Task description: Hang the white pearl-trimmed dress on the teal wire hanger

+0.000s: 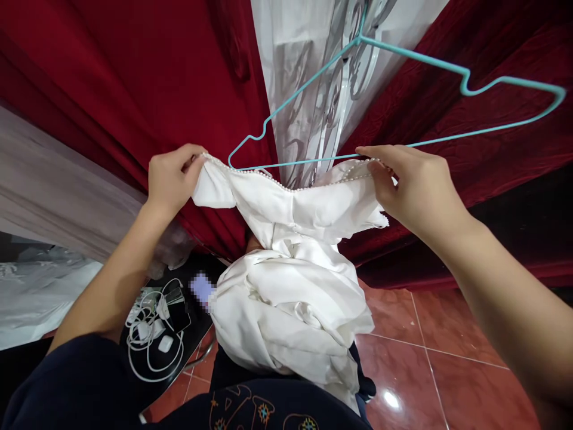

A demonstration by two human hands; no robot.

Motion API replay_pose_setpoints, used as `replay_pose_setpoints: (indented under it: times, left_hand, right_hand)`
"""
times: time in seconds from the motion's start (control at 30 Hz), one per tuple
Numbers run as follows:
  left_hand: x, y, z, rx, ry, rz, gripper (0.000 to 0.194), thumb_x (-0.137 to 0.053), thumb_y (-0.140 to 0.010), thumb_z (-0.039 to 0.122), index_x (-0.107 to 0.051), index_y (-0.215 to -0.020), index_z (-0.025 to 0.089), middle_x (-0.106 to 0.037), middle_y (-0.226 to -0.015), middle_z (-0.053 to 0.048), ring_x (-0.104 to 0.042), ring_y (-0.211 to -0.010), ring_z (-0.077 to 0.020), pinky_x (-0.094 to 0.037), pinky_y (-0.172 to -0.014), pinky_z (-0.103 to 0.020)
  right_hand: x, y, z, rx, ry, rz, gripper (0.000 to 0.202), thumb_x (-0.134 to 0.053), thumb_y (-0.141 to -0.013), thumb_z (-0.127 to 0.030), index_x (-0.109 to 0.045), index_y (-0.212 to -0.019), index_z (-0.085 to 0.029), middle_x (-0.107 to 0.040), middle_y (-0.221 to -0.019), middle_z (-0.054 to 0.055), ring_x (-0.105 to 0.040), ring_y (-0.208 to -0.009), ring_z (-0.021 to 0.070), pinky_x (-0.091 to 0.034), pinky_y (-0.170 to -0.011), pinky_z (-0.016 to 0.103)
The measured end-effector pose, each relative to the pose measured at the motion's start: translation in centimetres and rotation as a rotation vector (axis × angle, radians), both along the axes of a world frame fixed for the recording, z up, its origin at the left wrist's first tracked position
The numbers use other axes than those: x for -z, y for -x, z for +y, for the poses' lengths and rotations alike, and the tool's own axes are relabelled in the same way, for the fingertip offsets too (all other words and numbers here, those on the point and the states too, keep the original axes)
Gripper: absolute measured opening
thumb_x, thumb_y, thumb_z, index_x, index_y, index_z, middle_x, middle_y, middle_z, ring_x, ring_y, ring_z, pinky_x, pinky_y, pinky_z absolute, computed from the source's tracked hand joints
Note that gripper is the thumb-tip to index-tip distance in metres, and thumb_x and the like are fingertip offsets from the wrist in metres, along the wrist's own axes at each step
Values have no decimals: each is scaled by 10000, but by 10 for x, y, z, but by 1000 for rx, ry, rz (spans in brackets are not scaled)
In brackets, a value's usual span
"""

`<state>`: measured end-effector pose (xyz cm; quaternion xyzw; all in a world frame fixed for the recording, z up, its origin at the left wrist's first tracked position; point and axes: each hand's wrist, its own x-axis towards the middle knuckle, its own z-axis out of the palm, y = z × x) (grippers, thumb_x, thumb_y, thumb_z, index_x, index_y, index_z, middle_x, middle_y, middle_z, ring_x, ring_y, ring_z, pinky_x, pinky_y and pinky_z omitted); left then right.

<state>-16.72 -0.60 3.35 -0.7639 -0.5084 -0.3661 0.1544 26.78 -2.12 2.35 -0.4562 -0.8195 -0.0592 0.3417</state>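
A white dress [286, 209] with a beaded edge along its top is stretched between my hands, its skirt bunched over my lap. My left hand [174, 176] pinches the left end of that edge. At the other end, my right hand [412, 185] has thumb and fingers closed on the beaded trim, its index finger close to the hanger's lower bar. The light blue hanger [308, 83] hangs just behind the dress, its left corner at the dress's top edge. Whether the hanger is inside the dress there I cannot tell.
Red curtains [147, 77] hang on both sides of a white ornamental metal panel [333, 101]. To the left, a black seat [197, 334] carries white cables [143, 334] and a phone [179, 316]. Red tiles [398, 364] cover the floor.
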Motion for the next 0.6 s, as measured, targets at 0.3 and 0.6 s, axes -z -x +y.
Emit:
replay_pose_setpoints:
  times: [0.3,0.6]
  left_hand:
    - [-48,-86,33,321,88,-144,82,-631,-989,185,-683,-1011,245,-720,-952,22,-658,-844,-155,-536,-820,-341]
    - [-34,-139,54,469,191,-107,261,-449,-1013,139,-616,-1198,217,-758,-1134,-62,-727,-1059,-208,-553,-965,-352]
  right_hand:
    - [-3,0,-7,3,64,-1,391,-463,-1017,-192,-696,-1327,-146,-756,-1179,137,-727,-1013,234,-576,-909,358]
    - [-4,2,-7,29,79,57,345,-477,-1006,-206,-673,-1288,-236,-742,-1113,88,-701,-948,237,-584,-891,409]
